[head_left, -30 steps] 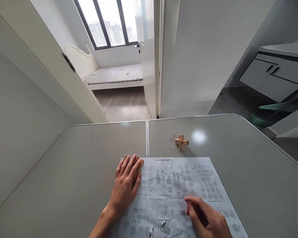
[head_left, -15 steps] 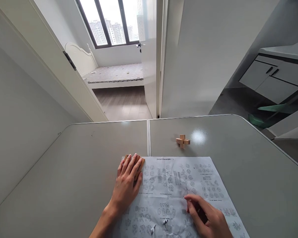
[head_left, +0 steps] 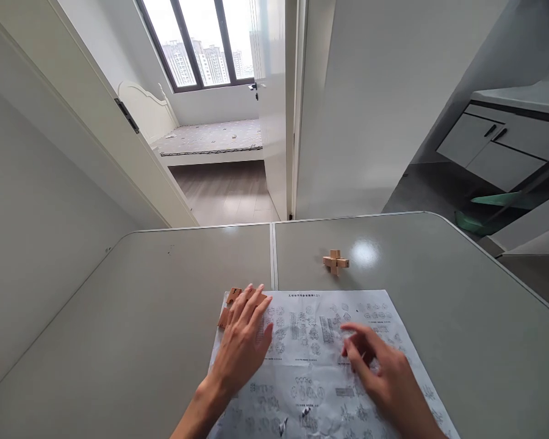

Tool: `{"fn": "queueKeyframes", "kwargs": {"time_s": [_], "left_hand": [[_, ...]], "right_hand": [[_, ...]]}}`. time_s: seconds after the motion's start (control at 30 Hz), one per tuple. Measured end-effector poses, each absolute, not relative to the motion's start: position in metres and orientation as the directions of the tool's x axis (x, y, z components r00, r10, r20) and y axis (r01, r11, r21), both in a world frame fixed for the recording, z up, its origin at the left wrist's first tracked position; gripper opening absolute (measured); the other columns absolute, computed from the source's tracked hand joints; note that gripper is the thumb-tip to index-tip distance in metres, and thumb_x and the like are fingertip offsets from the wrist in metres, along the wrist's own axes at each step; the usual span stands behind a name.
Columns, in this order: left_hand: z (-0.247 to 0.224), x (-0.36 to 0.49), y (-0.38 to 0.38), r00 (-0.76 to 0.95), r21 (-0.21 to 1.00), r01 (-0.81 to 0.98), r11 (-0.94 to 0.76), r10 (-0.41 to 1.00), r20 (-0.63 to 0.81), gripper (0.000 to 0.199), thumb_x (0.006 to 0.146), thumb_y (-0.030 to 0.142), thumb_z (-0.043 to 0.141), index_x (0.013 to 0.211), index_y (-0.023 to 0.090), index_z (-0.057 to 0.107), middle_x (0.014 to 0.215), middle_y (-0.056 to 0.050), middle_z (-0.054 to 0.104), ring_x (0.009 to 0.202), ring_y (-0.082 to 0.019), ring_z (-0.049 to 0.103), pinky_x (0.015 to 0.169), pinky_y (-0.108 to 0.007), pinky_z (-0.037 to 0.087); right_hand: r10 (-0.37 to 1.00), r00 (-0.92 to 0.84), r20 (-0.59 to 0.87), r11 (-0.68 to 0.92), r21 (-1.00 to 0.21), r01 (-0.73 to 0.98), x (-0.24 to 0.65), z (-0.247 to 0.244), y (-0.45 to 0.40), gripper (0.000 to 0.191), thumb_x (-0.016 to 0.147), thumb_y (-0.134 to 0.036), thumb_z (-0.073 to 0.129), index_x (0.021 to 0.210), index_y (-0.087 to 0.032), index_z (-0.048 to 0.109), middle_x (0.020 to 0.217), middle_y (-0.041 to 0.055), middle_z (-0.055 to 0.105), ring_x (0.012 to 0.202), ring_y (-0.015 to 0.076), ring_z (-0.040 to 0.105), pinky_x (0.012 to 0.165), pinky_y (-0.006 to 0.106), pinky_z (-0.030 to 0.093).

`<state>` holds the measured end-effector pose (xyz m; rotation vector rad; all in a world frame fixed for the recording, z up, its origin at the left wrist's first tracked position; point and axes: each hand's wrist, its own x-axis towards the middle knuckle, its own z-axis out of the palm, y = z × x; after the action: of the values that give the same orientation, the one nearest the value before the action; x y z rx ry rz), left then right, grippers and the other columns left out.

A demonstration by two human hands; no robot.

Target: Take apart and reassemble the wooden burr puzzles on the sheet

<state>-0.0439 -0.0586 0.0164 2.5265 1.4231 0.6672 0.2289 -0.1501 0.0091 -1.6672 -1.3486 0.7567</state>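
A large printed sheet of paper (head_left: pixel 302 366), covered in small line diagrams, lies creased on the table. My left hand (head_left: pixel 242 335) is over its far left corner, fingers stretched out across several brown wooden puzzle pieces (head_left: pixel 233 296). Part of these pieces is hidden beneath the fingers; whether the hand presses on them I cannot tell. My right hand (head_left: pixel 379 366) hovers at the right part of the sheet, fingers loosely bent and apart, with nothing in them. Beyond the paper stands a cross-shaped wooden burr puzzle (head_left: pixel 335 262), touched by neither hand.
The pale grey table (head_left: pixel 119 341) has a seam (head_left: pixel 273 256) down its middle and a raised rim at the far edge. Behind it are an open door (head_left: pixel 272 110), a bed (head_left: pixel 215 137) and, to the right, a white cabinet (head_left: pixel 494 143).
My left hand has shifted right, uncovering some wooden pieces at its left. My right hand has moved up the sheet and its fingers have loosened. The cross-shaped puzzle stays put.
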Motion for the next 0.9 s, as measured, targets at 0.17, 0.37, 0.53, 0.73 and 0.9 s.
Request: {"fn": "queueKeyframes", "kwargs": {"time_s": [0.17, 0.37, 0.53, 0.73, 0.9], "left_hand": [[0.037, -0.003, -0.054, 0.391, 0.833, 0.410, -0.371, 0.897, 0.207, 0.025, 0.106, 0.031, 0.054, 0.125, 0.024, 0.069, 0.137, -0.011, 0.070, 0.124, -0.025, 0.068, 0.103, -0.041, 0.058], [0.028, 0.024, -0.042, 0.388, 0.999, -0.048, 0.008, 0.921, 0.011, 0.027, 0.101, 0.040, 0.059, 0.091, 0.016, 0.067, 0.079, -0.002, 0.065, 0.063, -0.011, 0.056, 0.062, -0.025, 0.048], [0.019, 0.023, -0.036, 0.404, 0.984, -0.137, 0.118, 0.913, -0.054, 0.030, 0.095, 0.044, 0.066, 0.084, 0.016, 0.061, 0.068, 0.003, 0.056, 0.055, -0.008, 0.044, 0.056, -0.023, 0.038], [0.019, 0.023, -0.039, 0.478, 0.990, -0.073, 0.123, 0.875, -0.073, 0.028, 0.096, 0.042, 0.065, 0.089, 0.015, 0.064, 0.071, 0.001, 0.058, 0.059, -0.009, 0.047, 0.058, -0.023, 0.039], [0.022, 0.028, -0.043, 0.496, 0.997, 0.074, 0.009, 0.867, -0.045, 0.027, 0.098, 0.039, 0.062, 0.086, 0.015, 0.065, 0.070, -0.001, 0.059, 0.062, -0.010, 0.049, 0.057, -0.022, 0.037]], "right_hand": [[0.921, 0.381, 0.082, -0.114, -0.878, 0.465, 0.246, 0.022, -0.081, 0.046, 0.101, -0.055, 0.056, 0.133, -0.022, 0.057, 0.062, -0.0062, 0.063, 0.052, 0.0186, 0.060, 0.060, 0.030, 0.052], [0.864, 0.501, 0.046, -0.157, -0.921, 0.356, 0.243, 0.009, -0.039, 0.062, 0.096, -0.063, 0.061, 0.137, -0.017, 0.056, 0.050, -0.0110, 0.046, 0.046, 0.0175, 0.049, 0.053, 0.029, 0.041], [0.820, 0.570, 0.042, -0.141, -0.952, 0.273, 0.239, -0.005, -0.037, 0.067, 0.094, -0.064, 0.064, 0.142, -0.018, 0.054, 0.054, -0.0090, 0.052, 0.049, 0.0168, 0.049, 0.054, 0.029, 0.043], [0.827, 0.562, 0.008, -0.111, -0.978, 0.177, 0.242, -0.010, -0.036, 0.077, 0.091, -0.063, 0.070, 0.149, -0.018, 0.050, 0.066, -0.0029, 0.064, 0.051, 0.0174, 0.055, 0.051, 0.028, 0.044], [0.841, 0.541, 0.005, -0.106, -0.979, 0.174, 0.241, -0.011, -0.038, 0.075, 0.092, -0.062, 0.069, 0.152, -0.021, 0.049, 0.068, -0.0039, 0.064, 0.050, 0.0147, 0.051, 0.049, 0.026, 0.044]]}}
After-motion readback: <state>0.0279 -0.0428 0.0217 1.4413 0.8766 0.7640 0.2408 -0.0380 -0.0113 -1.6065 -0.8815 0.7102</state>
